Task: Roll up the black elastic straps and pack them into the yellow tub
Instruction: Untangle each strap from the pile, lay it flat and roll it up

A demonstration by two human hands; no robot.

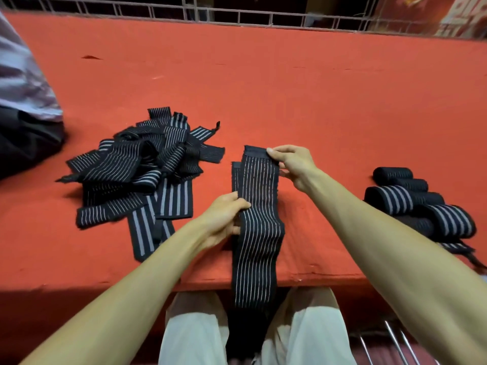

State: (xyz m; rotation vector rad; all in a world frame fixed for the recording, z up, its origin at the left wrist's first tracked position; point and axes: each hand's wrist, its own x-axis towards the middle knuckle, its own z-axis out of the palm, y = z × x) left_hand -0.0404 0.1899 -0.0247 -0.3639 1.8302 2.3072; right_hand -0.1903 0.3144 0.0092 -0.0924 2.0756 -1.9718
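Note:
A long black elastic strap with thin white stripes [259, 227] lies stretched out in front of me, its near end hanging over the table's front edge. My right hand [292, 164] pinches its far right corner. My left hand [224, 219] grips its left edge near the middle. A loose pile of unrolled straps [142, 164] lies to the left. Several rolled straps [421, 204] sit grouped at the right. No yellow tub is in view.
The table is covered in red cloth [290, 88]. A metal grid rail [237, 14] runs along its far edge. Another person's sleeve and dark clothing [23, 114] are at the far left. My light trousers [195, 335] show below the table edge.

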